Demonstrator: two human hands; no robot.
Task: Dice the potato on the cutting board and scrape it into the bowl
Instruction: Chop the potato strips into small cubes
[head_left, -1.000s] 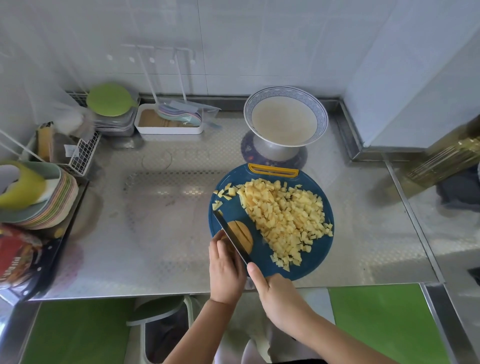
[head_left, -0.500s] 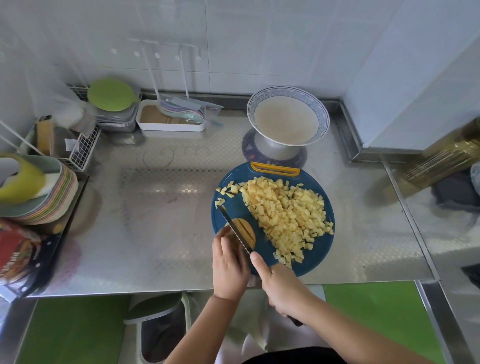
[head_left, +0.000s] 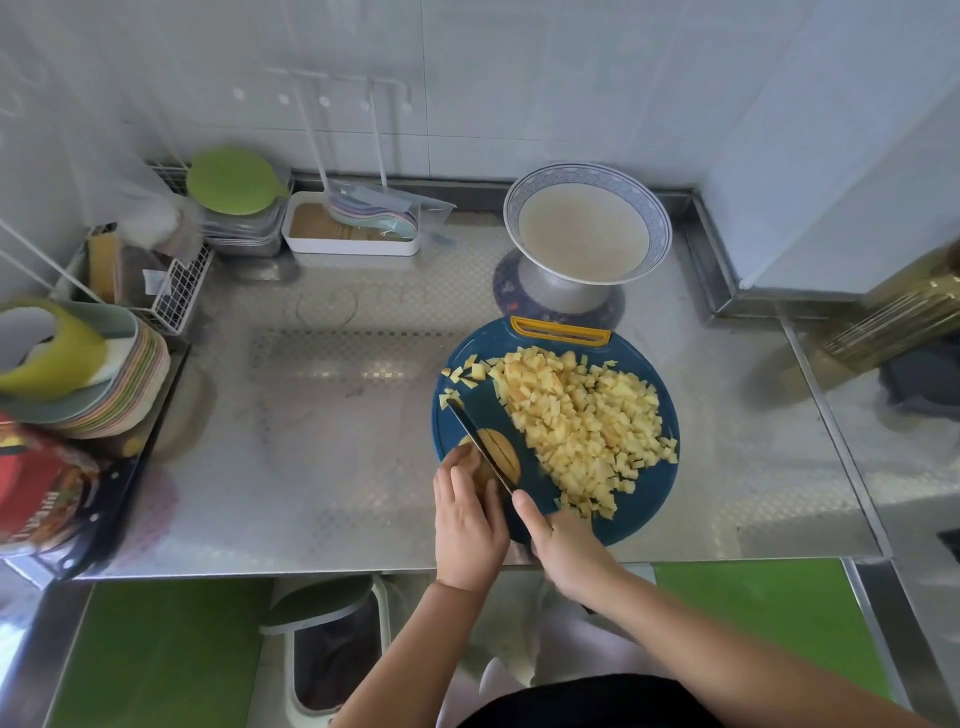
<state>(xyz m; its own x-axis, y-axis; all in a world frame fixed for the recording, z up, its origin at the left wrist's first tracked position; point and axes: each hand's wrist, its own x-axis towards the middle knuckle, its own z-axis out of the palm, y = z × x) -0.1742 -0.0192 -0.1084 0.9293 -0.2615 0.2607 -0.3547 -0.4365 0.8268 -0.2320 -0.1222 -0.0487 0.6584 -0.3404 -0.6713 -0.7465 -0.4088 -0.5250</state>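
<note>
Your left hand (head_left: 467, 517) holds the potato piece (head_left: 505, 457) with bent fingers; your right hand (head_left: 566, 551) grips the knife (head_left: 480, 441).

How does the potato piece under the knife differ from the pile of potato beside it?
The potato piece is one rounded chunk with a few cuts; the pile is many small cubes. The left hand holds the potato piece and the knife rests on it; the pile lies untouched. The potato piece sits at the cutting board's near left; the pile covers its middle and right. Both are yellowish and lie on that blue board.
</note>
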